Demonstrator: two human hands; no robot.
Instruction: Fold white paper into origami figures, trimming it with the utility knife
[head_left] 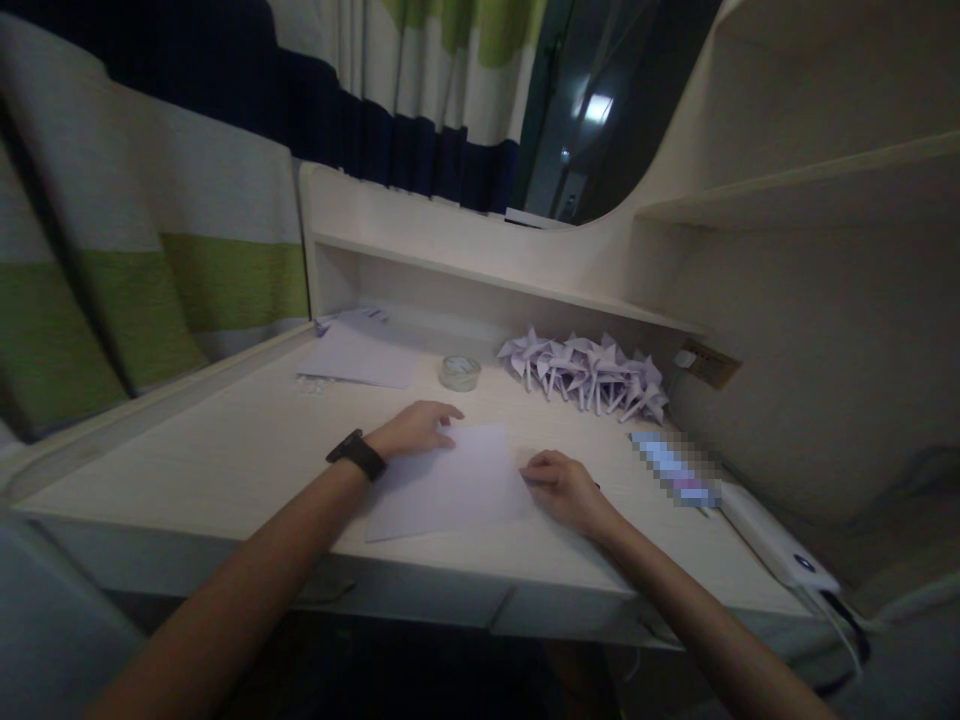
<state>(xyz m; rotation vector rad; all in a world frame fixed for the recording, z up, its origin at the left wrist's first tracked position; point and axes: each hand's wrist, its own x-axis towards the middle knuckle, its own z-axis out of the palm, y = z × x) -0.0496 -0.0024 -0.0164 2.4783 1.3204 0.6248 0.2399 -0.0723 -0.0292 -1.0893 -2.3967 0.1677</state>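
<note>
A white sheet of paper [457,490] lies flat near the front edge of the desk. At its upper left edge is my left hand [420,428], thumb and fingers apart, with a dark watch on the wrist. My right hand [564,487] is at the sheet's right edge, thumb and forefinger closed on that edge. A small dark tip shows beside the right hand's knuckles; what it is I cannot make out. Beyond the sheet stands a roll of clear tape [460,373].
Folded paper pinwheels [585,370] are heaped at the back right. A stack of paper [360,350] lies back left, with small white bits [313,384] beside it. A blurred phone-like object [675,470] and a white power strip [776,535] with cables line the right side. A shelf [510,280] overhangs the back.
</note>
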